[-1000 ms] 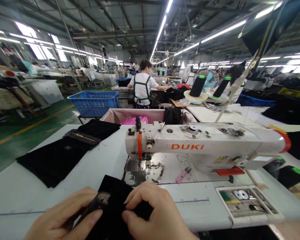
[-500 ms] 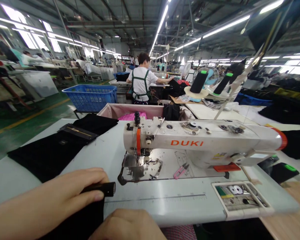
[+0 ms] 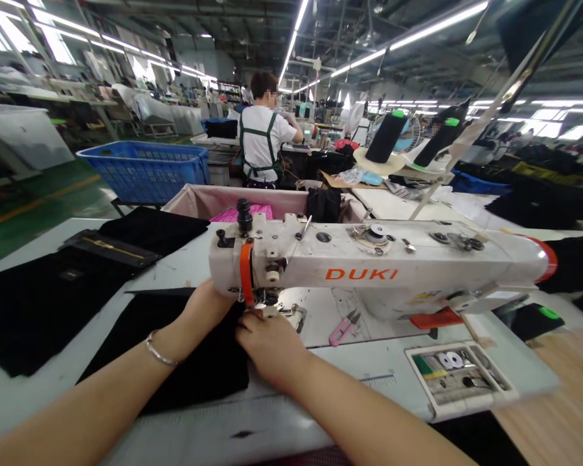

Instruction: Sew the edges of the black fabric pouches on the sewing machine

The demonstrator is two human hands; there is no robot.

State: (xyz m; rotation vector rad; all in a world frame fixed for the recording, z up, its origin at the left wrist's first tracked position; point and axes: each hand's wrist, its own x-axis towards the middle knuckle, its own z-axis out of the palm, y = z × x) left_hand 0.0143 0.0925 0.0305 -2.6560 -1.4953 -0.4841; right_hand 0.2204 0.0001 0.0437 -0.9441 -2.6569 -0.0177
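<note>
A white sewing machine with orange lettering stands on the pale table. Under its needle end lies a black cloth piece, spread flat toward the front edge. My left hand rests on the cloth at the left of the machine head, its fingers hidden behind the head. Close to the needle area, my right hand has its fingers bent and pressed together at the cloth's right edge. Pink thread snips lie on the machine bed. Farther left is another black piece with a zipped dark strip.
A small parts tray is set in the table at the right. Behind the machine stand a pink-lined bin, a blue basket and black thread cones. A person in a white shirt works farther back.
Both hands have moved forward to the needle area, and the black cloth has gone with them onto the table by the machine. The view has shifted slightly. The person's arm has drawn in.
</note>
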